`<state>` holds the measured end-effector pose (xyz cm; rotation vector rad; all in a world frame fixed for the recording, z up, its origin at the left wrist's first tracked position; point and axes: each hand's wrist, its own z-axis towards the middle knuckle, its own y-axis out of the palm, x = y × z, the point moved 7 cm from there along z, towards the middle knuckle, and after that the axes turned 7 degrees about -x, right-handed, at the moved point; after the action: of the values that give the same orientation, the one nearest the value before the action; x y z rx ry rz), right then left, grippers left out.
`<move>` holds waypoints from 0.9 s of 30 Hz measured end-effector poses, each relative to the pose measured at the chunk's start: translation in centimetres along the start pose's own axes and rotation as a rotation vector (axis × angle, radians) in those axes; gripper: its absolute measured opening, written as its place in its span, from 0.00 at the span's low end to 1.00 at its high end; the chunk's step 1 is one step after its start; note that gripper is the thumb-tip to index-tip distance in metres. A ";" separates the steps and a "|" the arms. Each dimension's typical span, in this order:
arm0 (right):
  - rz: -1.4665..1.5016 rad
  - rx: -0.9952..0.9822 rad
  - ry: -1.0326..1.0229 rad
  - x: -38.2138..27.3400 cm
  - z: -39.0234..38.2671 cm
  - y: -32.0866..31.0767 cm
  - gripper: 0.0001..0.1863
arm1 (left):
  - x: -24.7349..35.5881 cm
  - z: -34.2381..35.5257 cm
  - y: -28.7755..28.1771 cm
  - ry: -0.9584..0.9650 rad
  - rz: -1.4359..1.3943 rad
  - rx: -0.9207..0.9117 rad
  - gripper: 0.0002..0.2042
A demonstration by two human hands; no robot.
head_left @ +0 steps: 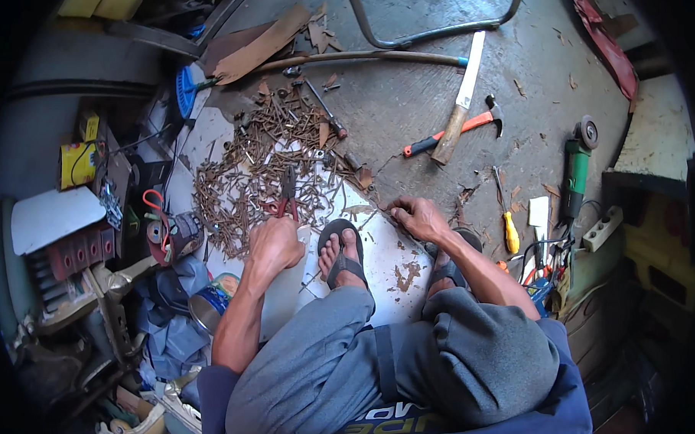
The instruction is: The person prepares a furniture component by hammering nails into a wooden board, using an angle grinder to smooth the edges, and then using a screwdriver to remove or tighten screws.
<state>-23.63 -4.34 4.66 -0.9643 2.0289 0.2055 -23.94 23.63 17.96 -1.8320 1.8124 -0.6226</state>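
Observation:
My left hand (273, 245) is closed around the red handles of a pair of pliers (288, 194), their dark jaws pointing away over a heap of rusty nails and screws (246, 174). The heap spreads over a white board (381, 300) in front of me. To the right, my right hand (418, 218) is low over the board's edge, thumb and fingers pinched together. Whatever lies between those fingertips is too small to make out. My left foot in a dark sandal (341, 255) rests on the board between my hands.
Beyond my right hand lie a hammer (467, 129) and a wooden-handled blade (465, 90) across it. A yellow screwdriver (510, 230) and a green angle grinder (575, 171) are further right. A blue-ended broom (186, 92) and a metal tube frame (403, 43) are at the back; clutter fills the left.

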 end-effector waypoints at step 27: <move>0.682 -0.538 0.005 -6.3 2.5 8.8 0.14 | 0.1 -4.3 6.7 -0.066 -0.850 0.548 0.16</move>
<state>-26.08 6.40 6.20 -0.5250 2.2888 1.1575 -31.84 23.44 17.09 -2.1048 0.6310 -1.1875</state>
